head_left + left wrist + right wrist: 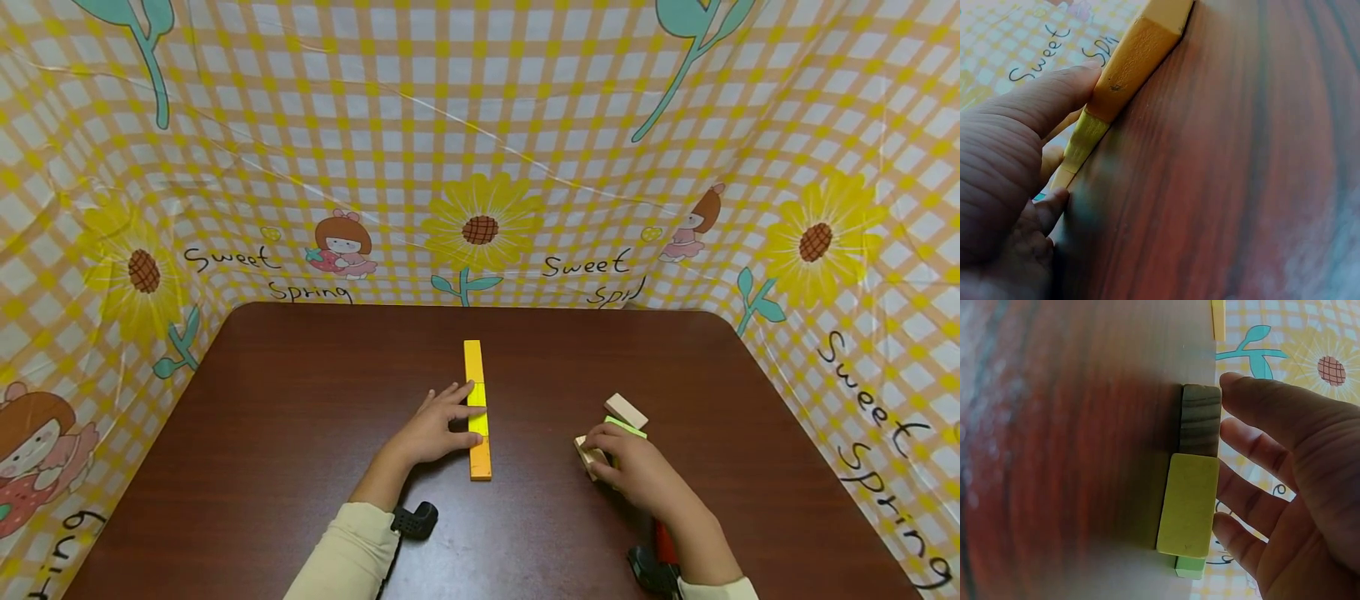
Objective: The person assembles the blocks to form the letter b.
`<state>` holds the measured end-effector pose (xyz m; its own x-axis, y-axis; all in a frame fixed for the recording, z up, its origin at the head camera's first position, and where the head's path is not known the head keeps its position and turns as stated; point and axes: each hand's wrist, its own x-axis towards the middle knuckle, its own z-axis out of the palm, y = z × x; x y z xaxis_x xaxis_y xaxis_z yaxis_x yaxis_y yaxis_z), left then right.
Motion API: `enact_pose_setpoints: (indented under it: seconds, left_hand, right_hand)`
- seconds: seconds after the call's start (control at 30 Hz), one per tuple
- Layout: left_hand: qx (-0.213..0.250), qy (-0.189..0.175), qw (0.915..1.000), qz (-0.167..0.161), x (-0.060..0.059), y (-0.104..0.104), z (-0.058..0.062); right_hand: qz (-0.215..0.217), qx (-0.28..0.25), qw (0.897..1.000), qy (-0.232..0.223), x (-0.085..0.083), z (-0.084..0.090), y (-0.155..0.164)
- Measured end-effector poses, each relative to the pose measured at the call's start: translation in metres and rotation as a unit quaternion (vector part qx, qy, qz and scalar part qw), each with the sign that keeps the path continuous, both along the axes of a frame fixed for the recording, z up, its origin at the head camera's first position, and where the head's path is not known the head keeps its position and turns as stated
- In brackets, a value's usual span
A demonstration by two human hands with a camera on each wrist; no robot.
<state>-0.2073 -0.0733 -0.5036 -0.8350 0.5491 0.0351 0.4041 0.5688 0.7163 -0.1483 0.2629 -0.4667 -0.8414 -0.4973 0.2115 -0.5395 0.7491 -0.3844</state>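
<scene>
Left of a straight block row point(478, 423), a person's left hand point(437, 429) reaches across with fingers spread, thumb and fingertips touching the pieces without wrapping round them. The row has at least three blocks set end to end: a far amber block point(473, 361), a bright yellow middle block point(478, 397) and a near orange block point(481, 460). It looks like the finished part of the work so far; the loose pieces to its right, none joined to it, appear to be what is left.

All along the row, painted, flat-sided bars meet at thin seams, and the orange face carries a small dark scuff. Right of the row, the right hand point(639, 471) bends its fingers over a bare wooden block point(1200, 422) banded with wavy grain; the fingertips touch it, but whether they pinch cannot be told. Beside that piece are a smooth yellow block point(1188, 505) with rounded corners and a light green block point(627, 427). A pale, unpainted block point(627, 411) lies just beyond the green one, and farthest right of the row a red piece point(664, 542) shows partly under the forearm. Beneath the row spreads a glossy, dark red-brown tabletop point(300, 400); behind it hangs creased gingham cloth point(300, 125).
</scene>
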Motion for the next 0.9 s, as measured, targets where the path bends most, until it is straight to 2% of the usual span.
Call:
enact_pose_setpoints:
  seconds: [0.5, 0.9]
  left_hand:
    - [0.005, -0.005, 1.0000, 0.005, 0.0006, 0.0004, -0.0021]
    - [0.007, -0.002, 0.9999, 0.007, 0.0007, 0.0000, -0.0017]
  right_hand:
    - [0.013, -0.008, 0.999, 0.032, -0.0001, -0.0029, 0.0024]
    - [0.002, 0.003, 1.000, 0.014, -0.0005, -0.0032, 0.0025]
